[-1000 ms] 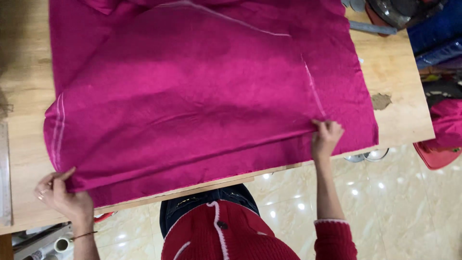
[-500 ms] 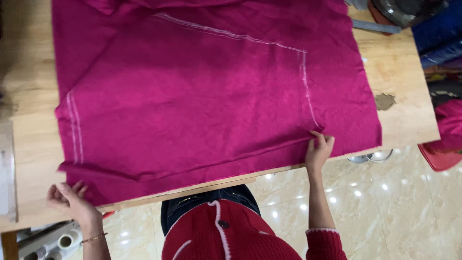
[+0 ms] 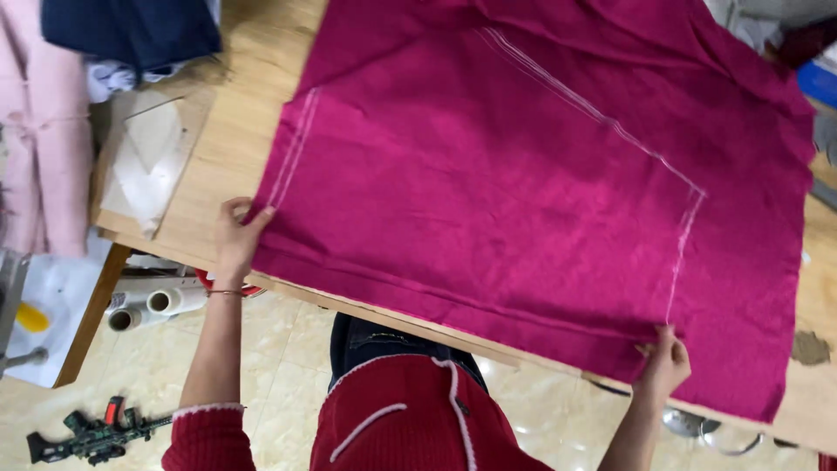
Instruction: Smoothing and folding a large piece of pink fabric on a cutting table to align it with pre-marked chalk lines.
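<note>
A large magenta cloth [image 3: 532, 183] with white chalk lines lies spread over a wooden table [image 3: 244, 113]. My left hand [image 3: 235, 237] pinches the cloth's near left corner at the table's front edge. My right hand [image 3: 664, 359] grips the folded near edge of the cloth further right, just where a chalk line ends. Both arms wear red sleeves with white trim.
A clear plastic sheet [image 3: 144, 161] lies on the table's left corner. Pink fabric [image 3: 39, 131] and dark blue fabric [image 3: 131, 30] are at the far left. Under the table are rolls of tape [image 3: 148, 305]. A toy gun [image 3: 87, 432] lies on the tiled floor.
The view has swung and tilted, so the cloth now sits more to the right. My left hand has come up from below the table edge onto the cloth's corner. My right hand keeps its hold.
</note>
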